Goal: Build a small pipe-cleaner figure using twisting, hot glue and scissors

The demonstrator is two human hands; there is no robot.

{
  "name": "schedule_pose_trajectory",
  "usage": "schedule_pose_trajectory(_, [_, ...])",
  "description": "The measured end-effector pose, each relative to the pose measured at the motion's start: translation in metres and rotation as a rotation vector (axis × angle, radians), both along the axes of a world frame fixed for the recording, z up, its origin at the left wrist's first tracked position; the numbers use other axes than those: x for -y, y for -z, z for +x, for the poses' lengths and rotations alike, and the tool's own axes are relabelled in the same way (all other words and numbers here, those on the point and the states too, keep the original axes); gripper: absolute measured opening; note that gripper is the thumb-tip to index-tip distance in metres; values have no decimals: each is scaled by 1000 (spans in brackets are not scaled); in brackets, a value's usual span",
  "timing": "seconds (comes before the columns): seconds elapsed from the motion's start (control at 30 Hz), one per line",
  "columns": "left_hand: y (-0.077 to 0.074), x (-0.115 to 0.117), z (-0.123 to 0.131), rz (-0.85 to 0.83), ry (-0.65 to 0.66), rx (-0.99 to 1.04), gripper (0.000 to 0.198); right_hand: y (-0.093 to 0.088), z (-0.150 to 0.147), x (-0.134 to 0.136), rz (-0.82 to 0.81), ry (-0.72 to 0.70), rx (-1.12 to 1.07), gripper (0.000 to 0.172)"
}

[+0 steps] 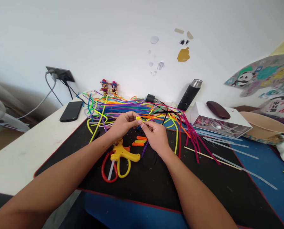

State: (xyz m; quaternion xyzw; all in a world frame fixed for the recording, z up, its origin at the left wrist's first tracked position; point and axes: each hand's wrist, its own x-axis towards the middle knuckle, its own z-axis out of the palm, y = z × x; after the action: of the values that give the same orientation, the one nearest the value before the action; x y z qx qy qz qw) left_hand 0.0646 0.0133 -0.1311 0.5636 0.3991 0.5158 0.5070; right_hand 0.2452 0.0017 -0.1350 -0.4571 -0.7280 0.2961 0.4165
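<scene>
My left hand (124,124) and my right hand (155,135) meet over the black mat (142,187), thumbs nearly touching. Between their fingertips both pinch a small yellow pipe cleaner piece (138,118); much of it is hidden by the fingers. Just below lie short orange and yellow pipe cleaner pieces (139,141). A yellow glue gun (123,152) with a clear glue stick rests beneath my left wrist, on top of scissors (103,170) with red and yellow handles. Behind my hands spreads a heap of long coloured pipe cleaners (130,107).
A phone (71,111) lies at left. Two small figurines (104,87) stand near the wall. At right are a black thermos (188,97), a white box (201,113) with a dark glasses case (218,109), clear glue sticks (242,171), a wooden stick (210,156) and a tan bowl (263,122).
</scene>
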Motion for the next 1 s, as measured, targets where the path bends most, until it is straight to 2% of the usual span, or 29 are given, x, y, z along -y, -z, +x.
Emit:
schedule_pose_trajectory(0.17, [-1,-1,-5,10,-1,18,49,1,1,-1,-32,0,-51,35])
schedule_pose_trajectory(0.3, [0,-5,-12,6,-96,134,51,1,1,-2,-78,5,-124,34])
schedule_pose_trajectory(0.4, [4,-9,-17,-8,-145,128,46,-1,1,-4,-143,11,-211,35])
schedule_pose_trajectory(0.57, [5,-8,-19,-2,-43,59,49,0,1,-6,-231,-2,-333,40])
schedule_pose_trajectory(0.67, [1,-4,-13,25,75,45,46,1,1,-6,-180,-15,-273,40])
schedule_pose_trajectory(0.73, [-2,-1,-10,32,106,38,46,1,2,-5,-120,-2,-207,39])
schedule_pose_trajectory(0.87, [-4,-1,-7,36,27,62,48,1,3,-3,2,53,-68,35])
schedule_pose_trajectory(1.0, [-5,-3,-10,23,20,39,46,1,1,1,66,51,80,32])
